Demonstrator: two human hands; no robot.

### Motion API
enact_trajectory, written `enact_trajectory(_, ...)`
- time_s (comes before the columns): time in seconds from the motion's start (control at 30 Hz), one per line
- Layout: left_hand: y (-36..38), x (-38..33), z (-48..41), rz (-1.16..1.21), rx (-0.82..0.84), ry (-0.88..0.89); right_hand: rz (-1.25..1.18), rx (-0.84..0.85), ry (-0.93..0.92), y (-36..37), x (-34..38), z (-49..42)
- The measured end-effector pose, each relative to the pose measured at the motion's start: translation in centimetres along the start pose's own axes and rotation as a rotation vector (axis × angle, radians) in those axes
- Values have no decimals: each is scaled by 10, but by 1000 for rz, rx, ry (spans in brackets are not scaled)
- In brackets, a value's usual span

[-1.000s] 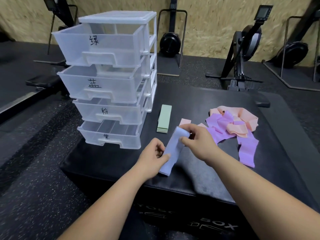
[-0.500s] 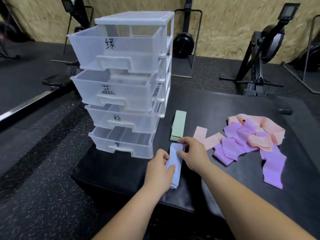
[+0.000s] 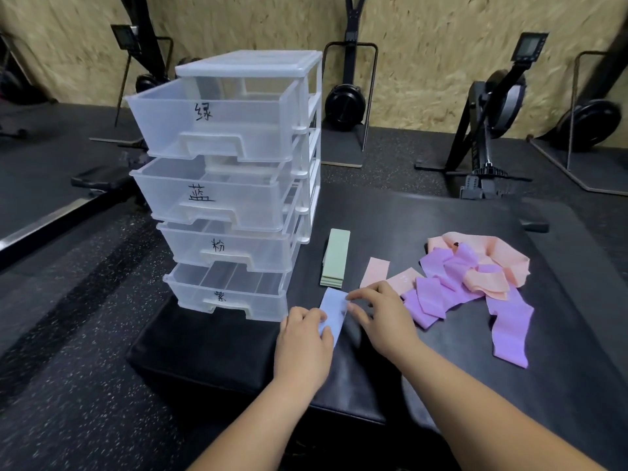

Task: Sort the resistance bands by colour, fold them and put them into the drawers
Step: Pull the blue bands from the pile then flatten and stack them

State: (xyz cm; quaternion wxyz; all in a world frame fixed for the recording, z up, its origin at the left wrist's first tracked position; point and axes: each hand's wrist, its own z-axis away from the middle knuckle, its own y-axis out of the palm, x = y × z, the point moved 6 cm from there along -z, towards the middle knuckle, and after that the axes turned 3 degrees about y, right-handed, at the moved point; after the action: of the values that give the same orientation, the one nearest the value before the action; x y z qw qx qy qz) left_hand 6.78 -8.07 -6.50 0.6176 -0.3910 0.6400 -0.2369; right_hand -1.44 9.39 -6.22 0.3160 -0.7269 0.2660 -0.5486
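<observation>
Lying flat now: the blue band (image 3: 334, 311), which a second ago was held up off the counter (image 3: 441, 215) between both hands, folded and slanting. It is down on the black padded top, just in front of the bottom drawer of the clear drawer unit (image 3: 231, 185). The view has also drawn back and swung right, so the unit sits nearer the middle. Left hand (image 3: 302, 345): grip loose, palm down over the near end of the band, fingers along its left edge, thumb laid across it; pressing rather than pinching, as far as can be seen. Right hand (image 3: 380, 317): grip apart, fingers spread, forefinger tip on the far corner of the band, thumb against its right edge. Folded green band (image 3: 335, 258) beside the unit, in the same place as before. Two pink strips (image 3: 373, 271) just beyond the right hand, then the loose heap of purple and pink bands (image 3: 452, 277), unchanged. All four drawers stand pulled out.
</observation>
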Motion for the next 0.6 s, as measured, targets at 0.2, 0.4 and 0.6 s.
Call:
enact_trajectory(0.2,-6,-11,4,-53,-1,52,90,81,-5,-30,-20,23)
enact_trajectory(0.4,-9,-32,12,-104,-30,116,146,71,25,-57,-45,43)
enact_trajectory(0.6,5,-61,18,-134,5,220,261,54,46,-78,-71,65)
